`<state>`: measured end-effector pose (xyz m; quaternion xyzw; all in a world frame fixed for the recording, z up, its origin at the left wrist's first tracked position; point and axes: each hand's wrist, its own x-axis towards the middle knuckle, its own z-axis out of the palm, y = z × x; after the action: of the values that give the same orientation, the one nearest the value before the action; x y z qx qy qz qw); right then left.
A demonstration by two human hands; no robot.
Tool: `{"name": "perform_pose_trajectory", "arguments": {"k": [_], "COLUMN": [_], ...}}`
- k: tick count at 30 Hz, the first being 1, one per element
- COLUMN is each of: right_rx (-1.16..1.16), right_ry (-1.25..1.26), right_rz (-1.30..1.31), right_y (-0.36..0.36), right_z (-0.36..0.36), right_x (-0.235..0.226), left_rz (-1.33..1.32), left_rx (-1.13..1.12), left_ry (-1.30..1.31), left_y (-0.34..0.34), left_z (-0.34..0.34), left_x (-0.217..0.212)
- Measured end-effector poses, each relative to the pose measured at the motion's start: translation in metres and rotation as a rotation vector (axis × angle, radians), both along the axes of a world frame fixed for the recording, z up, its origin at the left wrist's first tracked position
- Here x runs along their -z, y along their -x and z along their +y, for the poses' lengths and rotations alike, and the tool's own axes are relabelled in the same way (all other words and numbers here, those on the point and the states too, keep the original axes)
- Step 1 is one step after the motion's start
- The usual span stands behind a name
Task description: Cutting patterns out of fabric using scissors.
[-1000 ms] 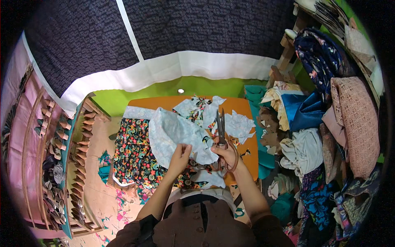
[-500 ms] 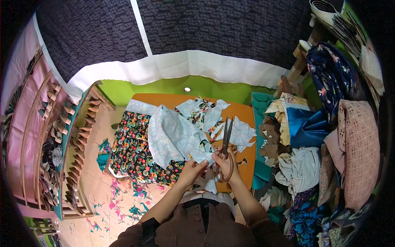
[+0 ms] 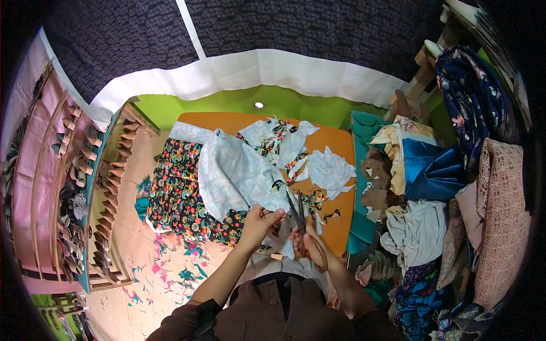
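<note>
A floral cloth, dark with bright flowers on its printed side (image 3: 173,196), lies across the orange table with its pale reverse (image 3: 236,176) folded over on top. My left hand (image 3: 260,224) pinches the near edge of this cloth between thumb and fingers. In my right hand (image 3: 306,241) is a large pair of scissors (image 3: 298,210) with dark blades and brown handles. The blades are slightly parted and point away from me, just beside the cloth's right edge. Pale cut pieces (image 3: 330,170) are stacked farther right, and small dark floral scraps (image 3: 316,200) lie near the blades.
The orange table (image 3: 335,227) shows bare at its right side. Folded fabrics (image 3: 429,170) and leather-like sheets are piled along the right. On the left stands a rack of shoe lasts (image 3: 108,210). Pink and teal scraps (image 3: 190,284) litter the tiled floor.
The scissors have come down and tilted left, from pointing up to beside the cloth's edge, and their blades have parted. My left hand keeps its pinch. Dark scraps show right of the blades.
</note>
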<state>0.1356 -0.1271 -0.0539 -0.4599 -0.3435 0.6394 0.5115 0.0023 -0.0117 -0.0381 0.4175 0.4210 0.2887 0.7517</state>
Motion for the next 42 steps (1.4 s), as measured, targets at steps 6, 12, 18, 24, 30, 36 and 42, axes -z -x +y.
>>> {"name": "perform_pose_trajectory", "arguments": {"k": [6, 12, 18, 24, 30, 36, 42], "right_rx": [0.025, 0.011, 0.053, 0.072, 0.106, 0.126, 0.1], "right_ry": [0.049, 0.058, 0.044, 0.039, 0.069, 0.096, 0.153], "right_rz": [0.029, -0.005, -0.007, -0.086, -0.062, 0.007, 0.047], "right_y": [0.012, 0.011, 0.02, 0.026, 0.036, 0.047, 0.051], "right_z": [-0.022, -0.017, -0.012, -0.007, -0.001, 0.0, 0.005], "right_x": [0.015, 0.018, 0.022, 0.021, 0.019, 0.017, 0.007], "left_rz": [0.066, 0.372, 0.447, 0.494, 0.524, 0.578, 0.54], "left_rx": [0.03, 0.071, 0.111, 0.095, 0.103, 0.208, 0.253], "left_ry": [-0.045, -0.428, -0.442, -0.463, -0.507, -0.572, -0.511], "left_y": [-0.004, -0.001, 0.002, 0.004, 0.01, 0.019, 0.028], "left_z": [-0.002, -0.004, -0.004, 0.002, 0.012, 0.021, 0.028], "left_x": [-0.007, 0.015, 0.015, -0.004, -0.003, -0.007, 0.001]}}
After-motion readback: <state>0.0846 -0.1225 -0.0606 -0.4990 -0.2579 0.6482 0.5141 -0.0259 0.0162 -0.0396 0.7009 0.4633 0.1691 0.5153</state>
